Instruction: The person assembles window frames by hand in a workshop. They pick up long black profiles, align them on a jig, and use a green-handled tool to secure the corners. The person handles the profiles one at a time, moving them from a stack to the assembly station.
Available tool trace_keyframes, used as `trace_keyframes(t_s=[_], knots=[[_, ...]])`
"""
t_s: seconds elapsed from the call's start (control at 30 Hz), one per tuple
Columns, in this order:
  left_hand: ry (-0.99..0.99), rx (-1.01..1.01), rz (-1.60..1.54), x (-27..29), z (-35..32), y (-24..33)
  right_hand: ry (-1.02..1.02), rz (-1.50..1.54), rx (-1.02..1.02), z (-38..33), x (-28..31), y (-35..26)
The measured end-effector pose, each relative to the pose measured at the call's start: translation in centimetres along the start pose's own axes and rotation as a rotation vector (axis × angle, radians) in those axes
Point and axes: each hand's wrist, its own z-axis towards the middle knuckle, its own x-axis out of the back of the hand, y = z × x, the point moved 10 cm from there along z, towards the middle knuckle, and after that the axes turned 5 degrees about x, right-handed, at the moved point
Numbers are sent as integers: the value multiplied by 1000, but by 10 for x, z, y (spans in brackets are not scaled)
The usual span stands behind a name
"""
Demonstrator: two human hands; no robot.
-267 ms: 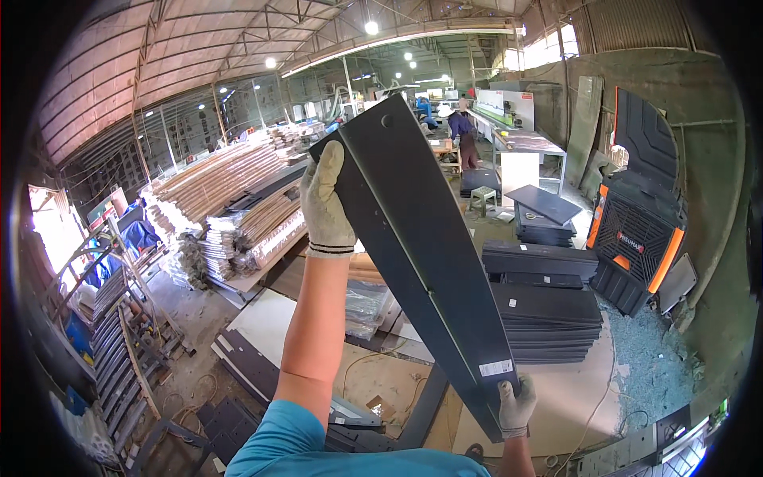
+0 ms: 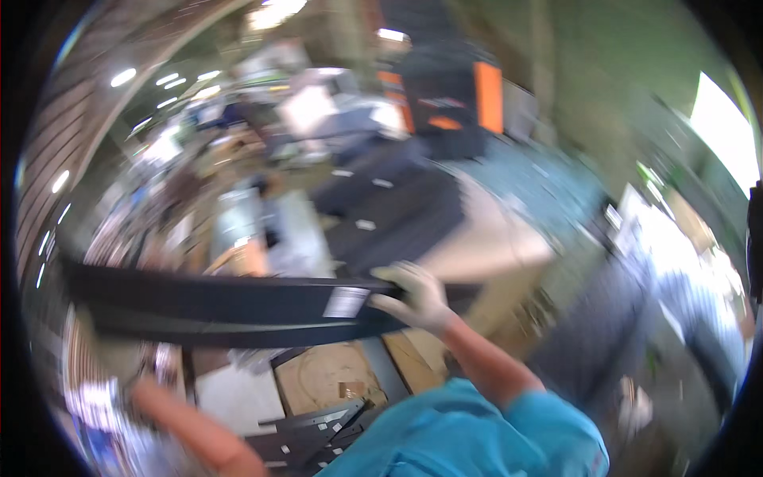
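Observation:
A long black panel with a raised lengthwise ridge and a white label near its right end lies level in front of me, held in the air. My right hand, in a pale work glove, is closed round its edge beside the label, thumb below and fingers above. At the far left end, my left hand is smeared by motion; it is at the panel's lower edge, with its fingers hard to make out.
Beyond the panel is a stack of dark panels on a tan sheet. A black and orange case-like object stands by the wall. Dark flat parts lie low in front of me. Ribbed dark stacks are at the right, blurred.
My view has swung to the right. The panel went from steeply slanted to nearly level, its far end now at the left. Both hands have moved with it.

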Motion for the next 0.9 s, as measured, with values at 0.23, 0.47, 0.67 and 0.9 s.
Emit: trace_keyframes(t_s=[0.23,0.47,0.67,0.9], knots=[[-308,431,-262,-16,-127,-52,-141,-359,55,24,71,-15],[-639,901,-89,-81,-315,32,-417,-591,-298,-61,96,59],[-1346,1077,-40,-153,-453,147,-554,-736,-682,-203,176,152],[-1132,1535,-349,-158,-601,229,-735,-669,-934,-325,244,234]])
